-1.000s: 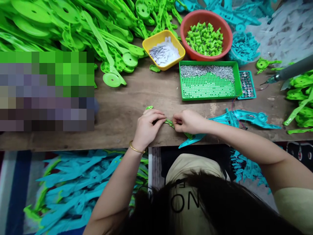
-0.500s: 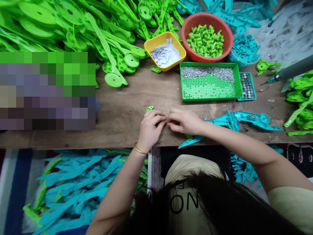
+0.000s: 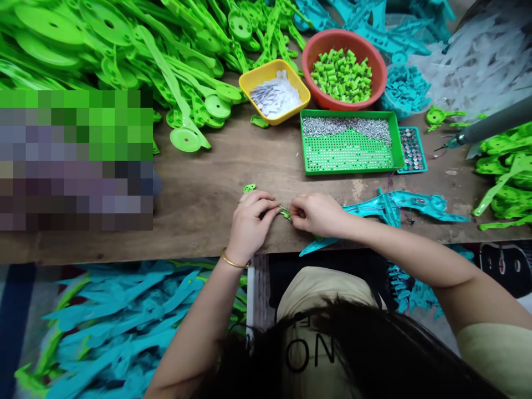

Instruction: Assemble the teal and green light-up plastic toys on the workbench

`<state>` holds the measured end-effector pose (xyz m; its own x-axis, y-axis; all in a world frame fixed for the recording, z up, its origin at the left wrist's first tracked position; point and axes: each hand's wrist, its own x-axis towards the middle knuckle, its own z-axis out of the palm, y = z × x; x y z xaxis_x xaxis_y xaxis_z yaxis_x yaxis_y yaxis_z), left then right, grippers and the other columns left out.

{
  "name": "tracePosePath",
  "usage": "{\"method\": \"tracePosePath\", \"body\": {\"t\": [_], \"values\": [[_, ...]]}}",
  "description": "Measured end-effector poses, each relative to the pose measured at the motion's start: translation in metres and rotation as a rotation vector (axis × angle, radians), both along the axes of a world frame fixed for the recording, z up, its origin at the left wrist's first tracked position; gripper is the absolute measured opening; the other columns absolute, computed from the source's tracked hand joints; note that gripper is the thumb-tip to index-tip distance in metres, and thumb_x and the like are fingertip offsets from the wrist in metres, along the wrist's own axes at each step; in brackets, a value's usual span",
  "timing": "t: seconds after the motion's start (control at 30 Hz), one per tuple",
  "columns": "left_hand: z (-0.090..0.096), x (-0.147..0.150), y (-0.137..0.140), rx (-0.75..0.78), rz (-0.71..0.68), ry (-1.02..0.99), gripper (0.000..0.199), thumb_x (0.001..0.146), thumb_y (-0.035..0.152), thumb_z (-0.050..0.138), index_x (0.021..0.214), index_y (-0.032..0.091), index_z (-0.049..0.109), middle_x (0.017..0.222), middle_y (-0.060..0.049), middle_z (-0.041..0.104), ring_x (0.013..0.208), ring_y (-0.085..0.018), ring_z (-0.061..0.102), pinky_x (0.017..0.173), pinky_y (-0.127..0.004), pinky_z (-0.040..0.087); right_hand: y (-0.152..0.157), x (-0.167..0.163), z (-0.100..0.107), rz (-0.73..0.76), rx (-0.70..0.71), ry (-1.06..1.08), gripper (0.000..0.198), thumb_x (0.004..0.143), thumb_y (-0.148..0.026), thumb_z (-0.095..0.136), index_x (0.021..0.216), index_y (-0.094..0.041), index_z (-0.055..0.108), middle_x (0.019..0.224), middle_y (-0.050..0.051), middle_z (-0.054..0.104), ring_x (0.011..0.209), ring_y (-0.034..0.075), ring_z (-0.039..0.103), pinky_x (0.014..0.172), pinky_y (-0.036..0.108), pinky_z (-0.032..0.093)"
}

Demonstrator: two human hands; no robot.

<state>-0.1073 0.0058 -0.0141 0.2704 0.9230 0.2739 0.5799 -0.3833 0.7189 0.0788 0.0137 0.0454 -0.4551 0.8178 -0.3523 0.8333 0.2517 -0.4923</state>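
Observation:
My left hand (image 3: 252,218) pinches a small green plastic piece (image 3: 285,213) between thumb and fingertips. Just to its right, my right hand (image 3: 316,215) has its fingers closed in a pinch; whatever they hold is too small to make out. Under and beyond my right hand lies a long blue plastic toy part (image 3: 409,200) with thin red wires and small fittings along it. Another small green plastic part (image 3: 249,188) rests on the wood just past my left knuckles.
A green tray of small screws (image 3: 349,169), a teal tray of round metal pieces (image 3: 411,149), a yellow dish (image 3: 249,83) and a red bowl (image 3: 310,61) stand beyond my hands. An electric screwdriver (image 3: 477,130) hangs at right. Green parts (image 3: 183,66) are heaped left.
My right hand has moved slightly away from the left, and the green piece at my left fingertips now shows. The whole view has shifted a little.

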Motion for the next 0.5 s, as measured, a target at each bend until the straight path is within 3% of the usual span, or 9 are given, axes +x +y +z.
{"method": "tracePosePath", "body": {"t": [0.5], "values": [[-0.0006, -0.0028, 0.0019, 0.057, -0.042, 0.013, 0.007, 0.086, 0.021, 0.065, 0.085, 0.018, 0.071, 0.093, -0.004, 0.069, 0.092, -0.017, 0.063, 0.095, -0.036, 0.046, -0.0023, 0.0023, -0.0044, -0.069, -0.044, -0.011, 0.014, 0.081, -0.022, 0.052, 0.078, -0.018, 0.066, 0.08, 0.004, 0.07, 0.067, 0.013, 0.055, 0.061, 0.025, 0.03]]}}
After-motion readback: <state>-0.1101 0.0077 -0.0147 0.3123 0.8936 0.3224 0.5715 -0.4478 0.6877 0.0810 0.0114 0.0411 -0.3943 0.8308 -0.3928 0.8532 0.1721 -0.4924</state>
